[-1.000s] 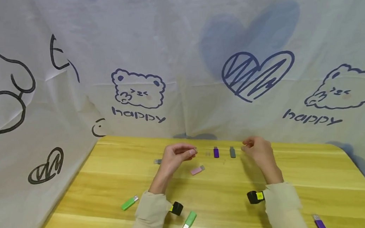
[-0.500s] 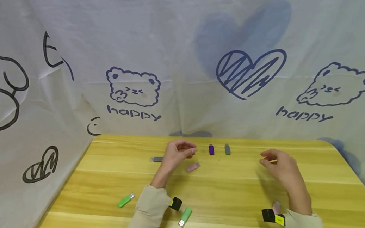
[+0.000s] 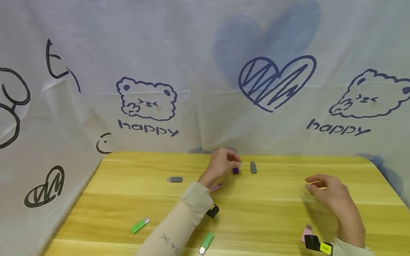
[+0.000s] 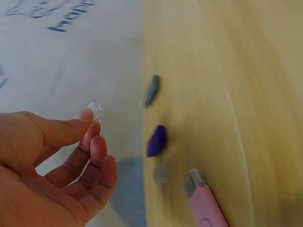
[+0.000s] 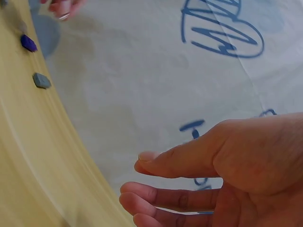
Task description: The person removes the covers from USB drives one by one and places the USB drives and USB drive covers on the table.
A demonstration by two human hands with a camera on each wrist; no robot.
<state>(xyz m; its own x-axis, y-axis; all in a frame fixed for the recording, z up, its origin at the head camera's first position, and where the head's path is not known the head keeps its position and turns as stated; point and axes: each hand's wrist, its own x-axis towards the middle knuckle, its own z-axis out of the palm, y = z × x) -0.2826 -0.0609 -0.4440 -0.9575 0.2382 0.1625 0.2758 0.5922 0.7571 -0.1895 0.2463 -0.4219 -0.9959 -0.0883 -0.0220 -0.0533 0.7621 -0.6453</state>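
Observation:
Between left thumb and forefinger, in the left wrist view, a small clear plastic cap (image 4: 96, 109) is pinched. In the head view the left hand (image 3: 222, 164) hovers by the table's back edge and partly covers a purple USB stick (image 3: 235, 171). A grey USB stick (image 3: 253, 168) lies just to its right. Close by are a second clear piece (image 4: 161, 173) and a pink USB stick (image 4: 206, 208), the latter partly hidden under the left wrist in the head view. The right hand (image 3: 330, 192) is over the right side, its fingers loosely bent and holding nothing.
Another grey USB stick (image 3: 175, 179) lies left of the left hand. Two green ones (image 3: 140, 225) are nearer the front. A second pink stick (image 3: 306, 232) sits by the right wrist camera. A printed cloth (image 3: 195, 64) hangs behind the table (image 3: 262, 227).
The left hand has moved right to the purple stick, uncovering the left grey stick. The right hand has drawn back to the right and nearer; a pink stick now shows by its wrist.

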